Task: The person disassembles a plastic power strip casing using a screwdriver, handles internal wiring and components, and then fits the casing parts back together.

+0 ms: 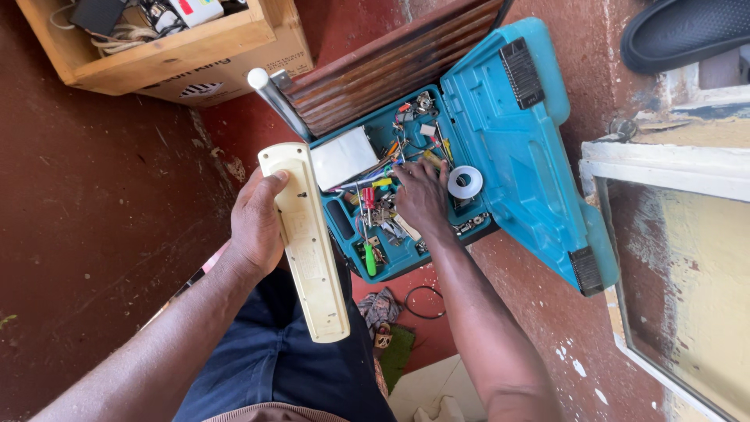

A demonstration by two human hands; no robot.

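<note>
Teal plastic tool case (539,156) lies open on the red floor (101,203), hemmed by a cardboard box (187,55) behind-left and a pale ledge (664,168) at right. One left hand (254,223) has its fingers clamped on one cream plastic power strip (306,242), held beside the case. One right hand (422,197) rummages, fingers spread, among small tools, next to one white tape roll (465,181).

Cardboard box (205,66): brown, open-topped, on the floor at the far left.
Box print (195,88): dark oval mark on its side.
</note>
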